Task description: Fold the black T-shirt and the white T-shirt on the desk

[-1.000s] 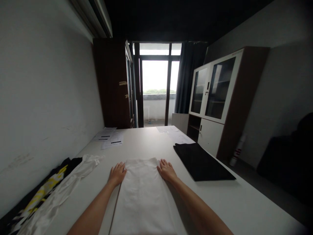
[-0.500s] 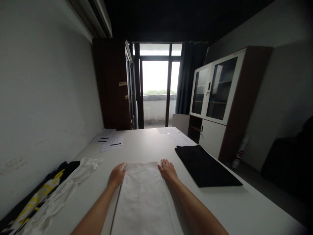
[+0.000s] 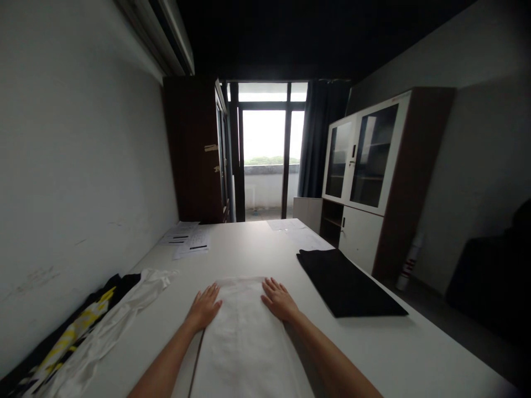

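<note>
A white folded cloth (image 3: 244, 342) lies lengthwise on the white table (image 3: 249, 243) in front of me, running off the bottom of the view. My left hand (image 3: 204, 307) rests flat on its left edge close to the far end, fingers stretched out. On the opposite edge, my right hand (image 3: 279, 298) lies flat too, its fingers spread and pointing away from me. Neither hand grips the cloth. To the right of my right hand lies a flat, folded black cloth (image 3: 352, 284).
Along the left wall lie a crumpled white cloth (image 3: 112, 326) and a black-and-yellow garment (image 3: 78, 331). Printed papers (image 3: 193, 246) sit at the far left, another paper sheet (image 3: 305, 237) at the far right. Beyond the table's right edge stands a glass-door cabinet (image 3: 360, 210).
Both hands have moved inward from the cloth's sides, and their fingers now lie more on top of it. The view has tilted up slightly.
</note>
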The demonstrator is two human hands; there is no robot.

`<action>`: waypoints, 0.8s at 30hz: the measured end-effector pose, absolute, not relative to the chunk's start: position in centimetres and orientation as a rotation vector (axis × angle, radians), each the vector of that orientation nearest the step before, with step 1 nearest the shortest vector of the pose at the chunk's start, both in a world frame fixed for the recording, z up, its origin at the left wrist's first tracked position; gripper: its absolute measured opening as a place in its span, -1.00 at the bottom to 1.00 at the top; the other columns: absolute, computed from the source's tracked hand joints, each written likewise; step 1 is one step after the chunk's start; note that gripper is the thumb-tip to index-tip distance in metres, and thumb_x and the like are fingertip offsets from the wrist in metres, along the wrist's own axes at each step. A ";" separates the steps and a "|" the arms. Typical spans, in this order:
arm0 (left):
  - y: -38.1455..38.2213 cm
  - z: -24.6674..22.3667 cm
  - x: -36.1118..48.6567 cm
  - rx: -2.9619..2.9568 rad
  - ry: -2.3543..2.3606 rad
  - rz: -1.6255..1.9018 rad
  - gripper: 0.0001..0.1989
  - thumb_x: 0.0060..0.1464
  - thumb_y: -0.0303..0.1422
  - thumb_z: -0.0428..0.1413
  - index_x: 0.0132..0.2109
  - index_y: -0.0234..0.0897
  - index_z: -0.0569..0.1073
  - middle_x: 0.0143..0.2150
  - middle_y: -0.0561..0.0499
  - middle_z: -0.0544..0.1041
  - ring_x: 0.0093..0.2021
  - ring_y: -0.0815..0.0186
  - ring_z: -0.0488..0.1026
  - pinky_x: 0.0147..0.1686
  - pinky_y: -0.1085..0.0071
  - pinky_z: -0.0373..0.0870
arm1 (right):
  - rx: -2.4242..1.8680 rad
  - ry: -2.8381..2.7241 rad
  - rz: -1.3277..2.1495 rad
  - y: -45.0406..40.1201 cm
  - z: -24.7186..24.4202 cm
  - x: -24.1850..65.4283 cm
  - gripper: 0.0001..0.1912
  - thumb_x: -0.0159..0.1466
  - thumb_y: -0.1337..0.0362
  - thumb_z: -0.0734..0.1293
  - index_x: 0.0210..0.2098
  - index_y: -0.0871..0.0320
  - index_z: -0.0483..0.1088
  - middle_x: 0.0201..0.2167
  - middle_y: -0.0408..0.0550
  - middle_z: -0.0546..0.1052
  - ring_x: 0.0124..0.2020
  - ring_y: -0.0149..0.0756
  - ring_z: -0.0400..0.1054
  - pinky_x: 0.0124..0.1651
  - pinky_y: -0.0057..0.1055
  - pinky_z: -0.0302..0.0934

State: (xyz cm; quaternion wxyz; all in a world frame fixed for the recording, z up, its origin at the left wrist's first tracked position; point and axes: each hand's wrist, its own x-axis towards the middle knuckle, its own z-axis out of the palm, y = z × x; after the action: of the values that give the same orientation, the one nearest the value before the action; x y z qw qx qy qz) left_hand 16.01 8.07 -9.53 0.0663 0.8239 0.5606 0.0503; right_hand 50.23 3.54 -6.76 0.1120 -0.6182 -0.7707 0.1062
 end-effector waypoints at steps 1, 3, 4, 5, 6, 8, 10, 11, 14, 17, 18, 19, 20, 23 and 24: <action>7.7 -9.5 15.8 2.490 1.689 0.140 -0.33 0.37 -0.11 -0.25 0.52 -0.23 0.02 0.55 -0.03 -0.16 0.54 0.12 -0.17 0.45 -0.03 -0.23 | -1.808 -2.262 0.318 3.2 -6.8 50.3 -0.28 0.45 -0.06 0.08 0.49 0.13 0.03 0.52 0.00 -0.10 0.53 -0.13 -0.33 0.49 -0.09 -0.37; 6.7 -9.4 15.5 2.492 1.677 0.147 -0.34 0.38 -0.12 -0.25 0.52 -0.23 0.01 0.54 -0.03 -0.16 0.54 0.14 -0.17 0.45 -0.01 -0.24 | -1.782 -2.263 0.324 2.4 -6.6 50.3 -0.28 0.44 -0.06 0.10 0.49 0.14 0.04 0.51 0.01 -0.08 0.53 -0.12 -0.32 0.49 -0.09 -0.35; 6.1 -9.4 15.3 2.496 1.663 0.163 -0.34 0.38 -0.11 -0.24 0.52 -0.23 0.01 0.54 -0.04 -0.15 0.54 0.14 -0.16 0.45 0.00 -0.23 | -1.765 -2.265 0.324 1.8 -6.5 50.2 -0.27 0.44 -0.06 0.11 0.48 0.14 0.04 0.51 0.02 -0.06 0.53 -0.12 -0.30 0.49 -0.09 -0.34; 5.5 -9.3 15.1 2.502 1.642 0.182 -0.34 0.38 -0.11 -0.23 0.52 -0.24 0.03 0.54 -0.05 -0.13 0.54 0.15 -0.16 0.46 0.01 -0.22 | -1.747 -2.269 0.323 1.3 -6.4 50.1 -0.27 0.43 -0.05 0.12 0.48 0.15 0.05 0.50 0.03 -0.04 0.52 -0.12 -0.29 0.49 -0.09 -0.33; 4.7 -9.2 14.9 2.513 1.614 0.204 -0.34 0.38 -0.11 -0.21 0.51 -0.24 0.05 0.54 -0.05 -0.12 0.53 0.15 -0.15 0.46 0.01 -0.21 | -1.727 -2.276 0.323 0.6 -6.3 50.0 -0.27 0.43 -0.05 0.13 0.48 0.16 0.06 0.50 0.04 -0.02 0.52 -0.12 -0.27 0.49 -0.09 -0.32; 3.0 -9.0 14.5 2.543 1.543 0.253 -0.35 0.38 -0.11 -0.16 0.50 -0.22 0.08 0.54 -0.06 -0.09 0.53 0.13 -0.14 0.46 0.01 -0.18 | -1.678 -2.293 0.325 -0.8 -6.1 49.7 -0.27 0.42 -0.05 0.14 0.47 0.15 0.09 0.49 0.04 0.02 0.52 -0.10 -0.22 0.49 -0.07 -0.31; 1.1 -8.7 14.3 2.565 1.462 0.297 -0.37 0.37 -0.11 -0.11 0.49 -0.16 0.11 0.53 -0.05 -0.05 0.53 0.11 -0.12 0.46 -0.03 -0.16 | -1.619 -2.314 0.337 -2.6 -5.9 49.3 -0.28 0.42 -0.05 0.16 0.46 0.13 0.12 0.48 0.04 0.04 0.51 -0.09 -0.19 0.49 -0.06 -0.31; 0.1 -8.4 14.3 2.576 1.421 0.318 -0.38 0.37 -0.10 -0.09 0.49 -0.12 0.13 0.52 -0.05 -0.01 0.53 0.10 -0.10 0.45 -0.06 -0.16 | -1.586 -2.327 0.345 -3.5 -5.8 49.2 -0.29 0.41 -0.05 0.16 0.46 0.11 0.13 0.48 0.03 0.05 0.51 -0.09 -0.18 0.49 -0.05 -0.31; -2.6 -7.1 14.7 2.640 1.286 0.357 -0.42 0.33 -0.10 0.02 0.44 0.01 0.22 0.49 -0.01 0.12 0.51 0.07 -0.03 0.45 -0.15 -0.19 | -1.492 -2.368 0.385 -6.3 -5.4 48.7 -0.31 0.40 -0.05 0.20 0.44 0.02 0.16 0.47 0.00 0.07 0.50 -0.08 -0.15 0.49 -0.01 -0.33; -4.5 -5.8 16.0 2.720 1.189 0.366 -0.44 0.29 -0.19 0.08 0.40 0.07 0.28 0.45 0.03 0.23 0.48 0.10 0.09 0.46 -0.14 -0.25 | -1.437 -2.383 0.418 -8.3 -4.6 48.1 -0.38 0.37 0.00 0.25 0.39 -0.05 0.25 0.45 -0.01 0.14 0.48 -0.06 -0.08 0.48 0.04 -0.33; -4.9 -5.6 16.5 2.734 1.183 0.360 -0.44 0.29 -0.22 0.07 0.41 0.05 0.27 0.45 0.03 0.24 0.46 0.11 0.12 0.47 -0.12 -0.23 | -1.417 -2.383 0.415 -8.8 -4.4 47.7 -0.41 0.37 0.03 0.26 0.36 -0.07 0.29 0.44 -0.01 0.18 0.47 -0.07 -0.04 0.48 0.05 -0.34; -5.2 -5.5 17.1 2.738 1.194 0.352 -0.44 0.30 -0.23 0.05 0.41 0.02 0.26 0.45 0.02 0.24 0.46 0.12 0.13 0.47 -0.09 -0.19 | -1.392 -2.387 0.410 -9.1 -4.2 47.3 -0.44 0.37 0.05 0.26 0.34 -0.08 0.31 0.42 -0.02 0.21 0.46 -0.08 -0.01 0.48 0.05 -0.35; -5.4 -5.6 17.5 2.736 1.215 0.341 -0.43 0.31 -0.23 0.03 0.43 -0.02 0.25 0.46 -0.01 0.22 0.46 0.12 0.13 0.47 -0.06 -0.13 | -1.367 -2.396 0.405 -9.2 -4.1 46.9 -0.45 0.38 0.07 0.26 0.34 -0.08 0.32 0.41 -0.02 0.23 0.45 -0.09 0.02 0.48 0.04 -0.35; -5.5 -6.5 18.4 2.725 1.283 0.325 -0.42 0.36 -0.17 -0.04 0.46 -0.12 0.20 0.49 -0.05 0.13 0.48 0.10 0.08 0.46 -0.02 -0.04 | -1.324 -2.459 0.400 -9.2 -4.2 45.5 -0.39 0.39 0.05 0.24 0.41 -0.05 0.21 0.44 0.01 0.17 0.46 -0.09 0.00 0.48 0.02 -0.27; -5.4 -6.9 18.6 2.723 1.303 0.327 -0.41 0.38 -0.14 -0.05 0.47 -0.13 0.18 0.50 -0.06 0.11 0.49 0.10 0.05 0.46 -0.02 -0.04 | -1.327 -2.483 0.396 -9.0 -4.4 45.1 -0.36 0.40 0.03 0.22 0.44 -0.02 0.16 0.45 0.03 0.13 0.47 -0.08 -0.03 0.48 0.02 -0.25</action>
State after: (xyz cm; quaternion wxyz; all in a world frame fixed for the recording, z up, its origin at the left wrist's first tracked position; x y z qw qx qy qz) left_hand 18.56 -5.39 -6.89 0.0527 0.8956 0.4284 0.1074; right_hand 45.09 -9.03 -4.38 0.1486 -0.4615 -0.8637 0.1376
